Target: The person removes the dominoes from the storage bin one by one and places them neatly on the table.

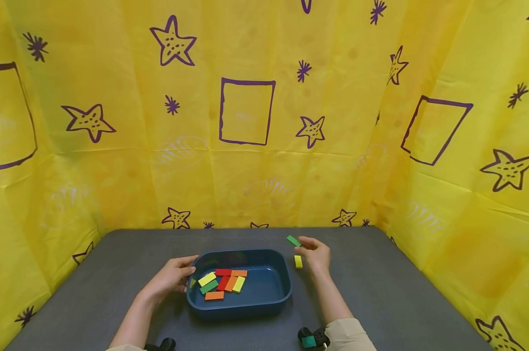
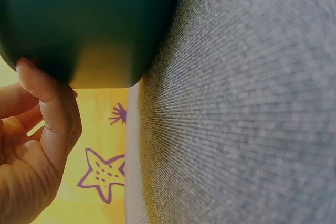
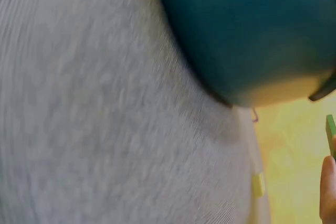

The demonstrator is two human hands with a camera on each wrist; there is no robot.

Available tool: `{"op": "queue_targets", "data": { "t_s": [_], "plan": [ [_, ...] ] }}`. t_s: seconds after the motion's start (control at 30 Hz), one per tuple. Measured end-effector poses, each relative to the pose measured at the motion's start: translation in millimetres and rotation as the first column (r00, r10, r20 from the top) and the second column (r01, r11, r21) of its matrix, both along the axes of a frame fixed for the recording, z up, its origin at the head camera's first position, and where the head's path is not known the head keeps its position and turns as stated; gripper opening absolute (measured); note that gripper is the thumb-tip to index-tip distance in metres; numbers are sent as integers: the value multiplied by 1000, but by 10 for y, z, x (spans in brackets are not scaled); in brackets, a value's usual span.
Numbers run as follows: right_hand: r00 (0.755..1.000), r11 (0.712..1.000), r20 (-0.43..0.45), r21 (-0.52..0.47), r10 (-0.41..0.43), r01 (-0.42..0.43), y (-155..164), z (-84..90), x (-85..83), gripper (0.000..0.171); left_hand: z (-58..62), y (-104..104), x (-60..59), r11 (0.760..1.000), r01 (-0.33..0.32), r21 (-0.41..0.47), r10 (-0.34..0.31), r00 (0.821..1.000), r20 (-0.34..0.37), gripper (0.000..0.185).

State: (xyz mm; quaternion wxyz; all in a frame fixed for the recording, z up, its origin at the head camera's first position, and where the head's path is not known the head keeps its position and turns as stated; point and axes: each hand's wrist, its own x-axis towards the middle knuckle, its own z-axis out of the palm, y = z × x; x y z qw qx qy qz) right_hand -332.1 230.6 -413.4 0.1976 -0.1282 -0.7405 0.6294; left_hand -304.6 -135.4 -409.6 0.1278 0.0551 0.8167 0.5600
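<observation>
A dark blue plastic tub [image 1: 242,311] sits on the table. My left hand [image 1: 173,277] grips its left end, with the thumb at the rim and fingers against the outer wall; the left wrist view shows the fingers [image 2: 50,106] bent at the tub's side. Right of the tub, my right hand [image 1: 316,256] pinches a small green block [image 1: 293,241] between thumb and fingertips. Below that hand a yellow block [image 1: 298,262] lies on the table, also visible in the right wrist view. Only the fingertips and part of the green block [image 3: 330,132] show there.
Inside the tub, several red, orange, yellow and green blocks [image 1: 223,282] lie toward the left. The grey table [image 1: 369,302] is enclosed by yellow curtains [image 1: 247,195] with purple drawings at the back and sides. Dark wrist devices [image 1: 313,338] show at the bottom.
</observation>
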Motion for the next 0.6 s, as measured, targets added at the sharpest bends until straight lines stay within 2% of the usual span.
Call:
{"op": "queue_targets", "data": {
  "t_s": [0.23, 0.6],
  "plan": [
    [997, 997, 35, -19, -72, 72, 119, -112, -33, 32, -16, -10, 17, 1000, 20, 20, -20, 1000, -2, 54],
    [993, 995, 54, 11, -103, 103, 230, -192, -10, 33, -11, -8, 9, 1000, 11, 20, -10, 1000, -6, 54]
  ]
}}
